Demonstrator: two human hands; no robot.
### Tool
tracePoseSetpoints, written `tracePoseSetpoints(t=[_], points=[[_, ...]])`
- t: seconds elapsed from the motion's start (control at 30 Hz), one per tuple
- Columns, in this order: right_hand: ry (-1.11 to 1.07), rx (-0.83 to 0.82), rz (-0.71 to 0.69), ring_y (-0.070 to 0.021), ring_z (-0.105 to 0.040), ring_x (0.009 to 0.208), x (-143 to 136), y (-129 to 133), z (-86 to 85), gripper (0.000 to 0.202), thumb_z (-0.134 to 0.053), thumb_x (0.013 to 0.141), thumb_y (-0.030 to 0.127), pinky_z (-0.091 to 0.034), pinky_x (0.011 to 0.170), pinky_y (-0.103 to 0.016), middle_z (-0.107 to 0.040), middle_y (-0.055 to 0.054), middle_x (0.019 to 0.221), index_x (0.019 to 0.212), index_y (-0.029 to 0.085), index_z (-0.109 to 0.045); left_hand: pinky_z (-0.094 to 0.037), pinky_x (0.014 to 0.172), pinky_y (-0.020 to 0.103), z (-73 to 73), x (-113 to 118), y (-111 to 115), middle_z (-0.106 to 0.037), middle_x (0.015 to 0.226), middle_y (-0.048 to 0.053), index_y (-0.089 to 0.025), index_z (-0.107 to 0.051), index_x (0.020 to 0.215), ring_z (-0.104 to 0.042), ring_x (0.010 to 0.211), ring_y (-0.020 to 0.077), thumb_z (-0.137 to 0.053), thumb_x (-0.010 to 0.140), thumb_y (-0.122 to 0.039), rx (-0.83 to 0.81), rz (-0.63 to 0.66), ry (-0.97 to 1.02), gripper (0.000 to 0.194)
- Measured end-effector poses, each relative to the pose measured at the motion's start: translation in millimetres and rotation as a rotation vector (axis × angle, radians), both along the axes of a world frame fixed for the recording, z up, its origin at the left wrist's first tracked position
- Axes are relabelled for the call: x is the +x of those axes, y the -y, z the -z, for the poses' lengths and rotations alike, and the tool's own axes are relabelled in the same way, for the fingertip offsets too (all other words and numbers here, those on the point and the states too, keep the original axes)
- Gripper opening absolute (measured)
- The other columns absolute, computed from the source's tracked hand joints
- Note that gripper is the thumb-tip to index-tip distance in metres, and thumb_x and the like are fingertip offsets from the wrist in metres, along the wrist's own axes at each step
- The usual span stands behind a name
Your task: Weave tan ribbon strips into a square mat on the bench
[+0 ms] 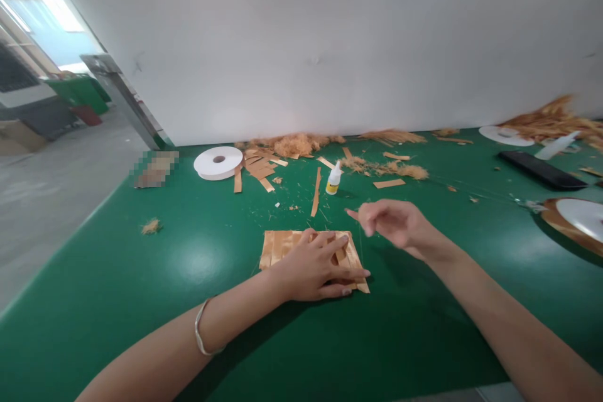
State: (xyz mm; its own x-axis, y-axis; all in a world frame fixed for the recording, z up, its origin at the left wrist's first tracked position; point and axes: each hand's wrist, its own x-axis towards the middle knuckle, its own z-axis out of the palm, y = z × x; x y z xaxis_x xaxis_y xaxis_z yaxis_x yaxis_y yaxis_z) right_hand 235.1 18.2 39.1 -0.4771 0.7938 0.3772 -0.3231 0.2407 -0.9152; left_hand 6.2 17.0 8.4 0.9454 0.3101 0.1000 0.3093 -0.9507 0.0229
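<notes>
A small panel of tan, glossy strips (pixel 277 245) laid side by side rests on the green table in front of me. My left hand (pixel 313 267) lies flat across it with fingers spread, hiding much of its middle and pressing it to the table. My right hand (pixel 391 223) is raised above the table just right of the panel, slightly blurred. Its fingers are curled in and one finger points left. A faint thin strand seems to hang below these fingers near the panel's right edge; what they pinch is too fine to make out.
Beyond the panel stands a small white glue bottle (pixel 333 179) with a yellow label. Loose tan strips (pixel 259 166), fibre tufts (pixel 294 144) and a white tape roll (pixel 218 163) lie along the white partition (pixel 311 63). On the right are a black case (pixel 541 169) and a white-and-brown disc (pixel 577 220).
</notes>
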Motion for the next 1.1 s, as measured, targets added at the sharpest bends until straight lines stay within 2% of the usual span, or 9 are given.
tracePoseSetpoints(t=[0.1, 0.23, 0.37, 0.57, 0.63, 0.73, 0.9, 1.03, 1.1], points=[[0.410, 0.177, 0.059, -0.0177, -0.059, 0.094, -3, 0, 2.3, 0.027, -0.076, 0.071, 0.036, -0.021, 0.113, -0.049, -0.068, 0.001, 0.089, 0.096, 0.030, -0.070, -0.033, 0.087, 0.046, 0.7, 0, 0, -0.036, 0.145, 0.010, -0.047, -0.040, 0.136, -0.040, 0.120, 0.0322, -0.027, 0.095, -0.057, 0.009, -0.002, 0.002, 0.044], [0.845, 0.321, 0.097, -0.0216, -0.047, 0.124, -5, -1, 8.0, 0.023, -0.059, 0.083, 0.022, -0.019, 0.115, -0.051, -0.068, 0.000, 0.114, 0.101, 0.029, -0.071, -0.032, 0.084, 0.041, 0.3, 0, 0, -0.045, 0.135, 0.009, -0.047, -0.037, 0.138, -0.045, 0.108, 0.0290, -0.026, 0.095, -0.056, 0.013, 0.000, -0.010, 0.045], [0.987, 0.426, 0.102, -0.0189, -0.036, 0.135, -2, -2, 11.1, 0.054, -0.040, 0.075, 0.001, -0.019, 0.116, -0.051, -0.062, 0.004, 0.125, 0.110, 0.030, -0.068, -0.032, 0.084, 0.041, 0.6, 1, 0, -0.047, 0.132, 0.009, -0.048, -0.037, 0.138, -0.045, 0.107, 0.0287, -0.026, 0.095, -0.056, 0.026, 0.003, -0.001, 0.045], [1.083, 0.585, 0.186, -0.0181, -0.025, 0.141, 4, -5, 10.1, 0.072, -0.034, 0.069, -0.003, -0.011, 0.117, -0.055, -0.051, 0.007, 0.138, 0.127, 0.032, -0.057, -0.033, 0.087, 0.045, 1.8, 0, 0, -0.029, 0.149, 0.010, -0.049, -0.038, 0.137, -0.042, 0.117, 0.0326, -0.025, 0.095, -0.057, 0.027, -0.003, 0.011, 0.045], [1.117, 0.641, 0.273, -0.0199, -0.021, 0.142, 3, -6, 11.0, 0.065, -0.038, 0.076, 0.001, -0.009, 0.117, -0.056, -0.045, 0.006, 0.143, 0.131, 0.032, -0.054, -0.033, 0.088, 0.047, 1.5, 0, 0, -0.029, 0.150, 0.010, -0.049, -0.038, 0.137, -0.041, 0.119, 0.0333, -0.025, 0.095, -0.057, 0.016, -0.002, 0.006, 0.045], [1.137, 0.627, 0.415, -0.0240, -0.013, 0.143, -1, -5, 9.9, 0.052, -0.047, 0.089, 0.024, -0.006, 0.116, -0.058, -0.034, 0.002, 0.150, 0.139, 0.032, -0.043, -0.033, 0.089, 0.047, 0.8, 0, 0, -0.030, 0.149, 0.010, -0.048, -0.038, 0.137, -0.040, 0.122, 0.0336, -0.025, 0.095, -0.056, 0.011, -0.003, 0.000, 0.044], [0.966, 0.343, 0.400, -0.0256, -0.005, 0.144, -3, 1, 2.0, 0.057, -0.030, 0.094, 0.056, -0.005, 0.115, -0.056, -0.015, 0.003, 0.157, 0.147, 0.037, -0.025, -0.033, 0.089, 0.047, -1.1, 0, 0, -0.030, 0.149, 0.010, -0.049, -0.038, 0.137, -0.039, 0.123, 0.0330, -0.025, 0.095, -0.056, 0.004, 0.001, -0.010, 0.044], [0.704, 0.124, 0.303, -0.0243, -0.012, 0.144, 1, 2, -1.1, 0.070, -0.009, 0.089, 0.068, -0.014, 0.115, -0.050, -0.023, 0.000, 0.155, 0.148, 0.034, -0.026, -0.034, 0.089, 0.047, -1.4, 1, 0, -0.031, 0.148, 0.009, -0.048, -0.039, 0.137, -0.040, 0.122, 0.0337, -0.027, 0.095, -0.057, 0.009, 0.003, -0.009, 0.045], [0.535, -0.016, 0.188, -0.0249, -0.034, 0.137, 2, 2, -2.7, 0.078, -0.001, 0.085, 0.071, -0.027, 0.110, -0.048, -0.046, -0.007, 0.143, 0.149, 0.031, -0.025, -0.034, 0.089, 0.047, -0.9, 1, 0, -0.032, 0.148, 0.009, -0.048, -0.039, 0.136, -0.041, 0.121, 0.0336, -0.027, 0.095, -0.057, 0.014, 0.000, -0.005, 0.044]])
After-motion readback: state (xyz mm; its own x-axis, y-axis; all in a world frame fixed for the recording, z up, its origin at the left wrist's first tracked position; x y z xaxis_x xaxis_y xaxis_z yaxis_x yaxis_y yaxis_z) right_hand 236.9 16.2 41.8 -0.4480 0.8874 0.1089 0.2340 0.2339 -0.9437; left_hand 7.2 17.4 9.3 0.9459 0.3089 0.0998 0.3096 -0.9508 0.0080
